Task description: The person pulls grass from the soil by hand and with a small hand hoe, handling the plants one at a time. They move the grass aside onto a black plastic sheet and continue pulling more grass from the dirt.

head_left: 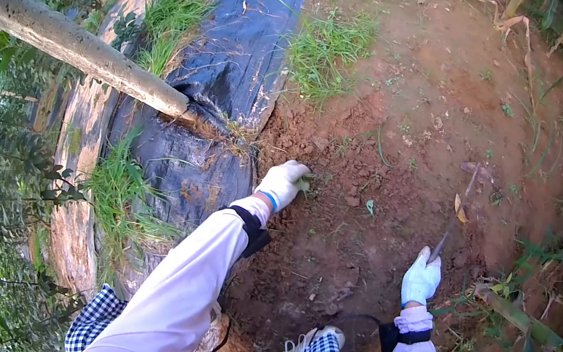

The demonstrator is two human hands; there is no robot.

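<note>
Leafy growth (17, 144) fills far left, then a pale trunk (89, 52) based at a gap in black sheeting (252, 33), grass tufts (123, 189) alongside

Left hand (283, 182), gloved, is just beside the sheeting's edge, fingers look closed on a bit of greenery (304, 182); can't tell how firmly

Middle is crumbly reddish soil (350, 153), small weeds scattered over it

Right hand (422, 279), gloved, is wrapped round the near end of a thin tool (444, 235); far end points away over the soil, head unclear, yellow leaf (461, 209) at its shaft

Reads to me as hand-pulling weeds, tool idle

Next move calls for a low, firm left pinch, tool well clear
</note>
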